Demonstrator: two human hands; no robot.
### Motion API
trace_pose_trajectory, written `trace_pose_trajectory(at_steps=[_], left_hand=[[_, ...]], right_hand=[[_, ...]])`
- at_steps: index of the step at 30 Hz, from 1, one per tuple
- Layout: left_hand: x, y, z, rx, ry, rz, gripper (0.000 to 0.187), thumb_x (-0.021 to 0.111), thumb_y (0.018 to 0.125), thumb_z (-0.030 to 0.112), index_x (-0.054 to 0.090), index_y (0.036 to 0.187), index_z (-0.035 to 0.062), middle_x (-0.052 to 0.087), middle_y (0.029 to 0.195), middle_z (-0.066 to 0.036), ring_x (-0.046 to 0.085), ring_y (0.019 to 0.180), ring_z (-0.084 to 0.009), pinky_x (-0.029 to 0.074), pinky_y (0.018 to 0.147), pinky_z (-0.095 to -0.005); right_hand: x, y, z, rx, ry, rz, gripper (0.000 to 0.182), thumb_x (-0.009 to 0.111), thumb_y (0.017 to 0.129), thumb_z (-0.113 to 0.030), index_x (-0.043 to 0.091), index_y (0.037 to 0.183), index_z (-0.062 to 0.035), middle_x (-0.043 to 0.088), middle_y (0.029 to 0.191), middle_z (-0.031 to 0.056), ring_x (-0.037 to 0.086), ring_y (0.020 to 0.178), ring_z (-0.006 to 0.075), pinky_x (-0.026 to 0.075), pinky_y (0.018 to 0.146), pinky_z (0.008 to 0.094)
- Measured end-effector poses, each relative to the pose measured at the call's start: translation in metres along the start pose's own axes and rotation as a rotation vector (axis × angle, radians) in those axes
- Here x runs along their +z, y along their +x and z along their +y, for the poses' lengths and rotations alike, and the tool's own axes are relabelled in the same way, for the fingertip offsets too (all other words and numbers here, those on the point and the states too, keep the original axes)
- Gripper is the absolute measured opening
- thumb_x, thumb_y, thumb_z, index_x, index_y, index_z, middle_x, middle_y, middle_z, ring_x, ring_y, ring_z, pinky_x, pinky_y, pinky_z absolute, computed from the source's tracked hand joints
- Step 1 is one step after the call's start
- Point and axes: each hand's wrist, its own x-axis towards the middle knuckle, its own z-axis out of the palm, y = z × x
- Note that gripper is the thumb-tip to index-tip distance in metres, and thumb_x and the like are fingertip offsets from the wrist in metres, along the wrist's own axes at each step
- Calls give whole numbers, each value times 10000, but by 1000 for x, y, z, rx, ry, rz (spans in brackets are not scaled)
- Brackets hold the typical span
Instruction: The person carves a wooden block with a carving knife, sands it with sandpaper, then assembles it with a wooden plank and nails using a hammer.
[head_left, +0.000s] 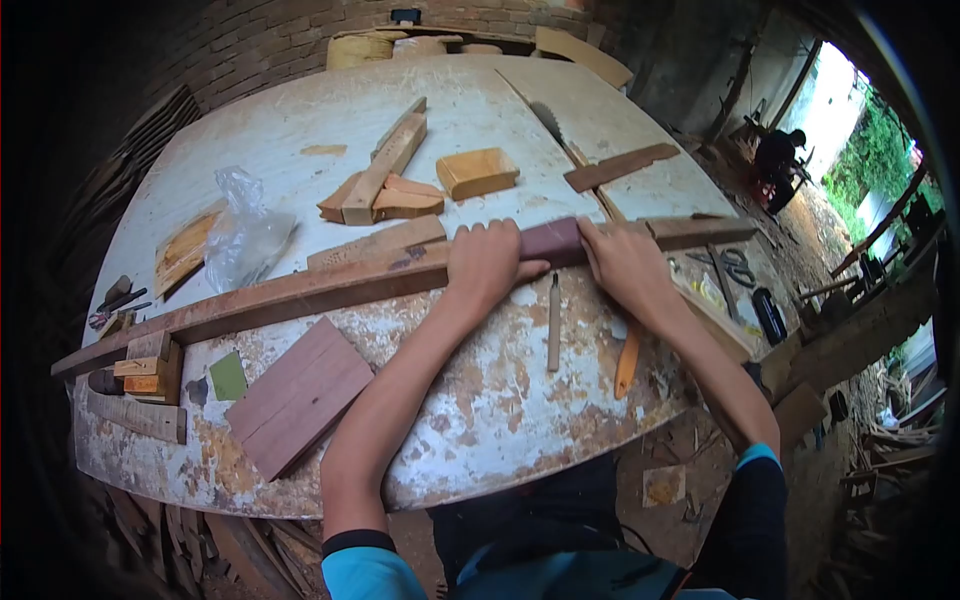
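A long wooden bar (290, 298) runs across the worktable from the lower left to the right edge. On its middle part lies a smooth purplish block (552, 243). My left hand (482, 264) is closed at the block's left end, its thumb stretched along the near side. At the other end my right hand (632, 268) grips with fingers bent over the far side. Close below the hands, a slim chisel-like tool (554, 325) rests on the table. An orange handle (627, 362) lies under the right forearm.
A reddish board (300, 398) and green sheet (228, 376) lie at the left, near a clear plastic bag (242, 235). Joined wooden pieces (385, 175) and a wooden block (477, 173) lie beyond the bar. A saw blade (547, 121) shows through the tabletop. Scissors (738, 268) lie right.
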Motion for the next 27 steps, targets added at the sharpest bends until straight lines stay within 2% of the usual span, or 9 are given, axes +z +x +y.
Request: trace_pose_trajectory(at_steps=[6,9,10,11,15,19,23,25,27], left_hand=[[1,1,-3,2,-11,23,619,675,649,592,576,740,-12,624,677,-155,637,644,-300,484,591,-386],[2,3,-2,13,-2,1,603,684,645,585,586,742,-2,628,694,-143,636,650,-289,481,593,-376],[0,3,-1,10,8,-18,590,697,636,578,595,748,8,632,707,-129,636,657,-275,479,602,-365],[-1,2,0,1,17,-35,577,710,627,570,604,754,18,635,720,-115,636,664,-261,477,611,-353],[-4,5,-1,7,46,-73,574,718,619,567,605,758,21,636,710,-119,644,677,-268,488,620,-352],[-2,6,-1,-20,15,-97,567,724,624,554,606,767,18,639,727,-127,646,684,-271,492,626,-357],[-1,6,0,-28,5,-83,558,740,604,540,608,768,23,640,736,-110,640,694,-266,481,641,-354],[3,7,0,-28,13,-46,551,749,595,531,609,765,26,639,735,-105,637,692,-264,478,644,-356],[5,0,1,-26,17,-50,544,753,592,523,611,764,27,639,737,-106,634,691,-264,475,647,-360]], right_hand=[[-20,-5,12,128,208,57,269,453,906,-235,504,1136,-105,607,656,208,616,650,391,481,564,498],[-11,-11,-10,-71,94,-63,267,455,906,-237,507,1127,-96,611,659,194,618,653,381,484,569,486],[-2,2,2,-204,251,79,264,461,899,-206,507,1128,-85,611,662,190,620,640,367,488,563,468],[-1,8,13,-89,91,-36,249,461,896,-183,514,1122,-93,619,702,185,626,638,353,493,562,453],[6,-15,-6,-76,23,56,330,472,876,-175,500,1203,-135,607,718,205,629,632,353,490,532,446],[12,-7,-7,-52,147,65,392,483,860,-163,466,1251,-146,589,765,252,618,630,390,485,525,473],[11,-20,-27,-60,216,-5,398,462,902,-194,421,1297,-165,578,780,228,589,639,407,482,589,491],[5,-7,-17,18,303,-178,436,471,890,-152,395,1319,-130,573,790,288,597,684,441,479,602,500],[18,1,-12,1,305,-5,413,464,889,-145,413,1299,-145,575,752,298,600,680,449,479,587,500]])
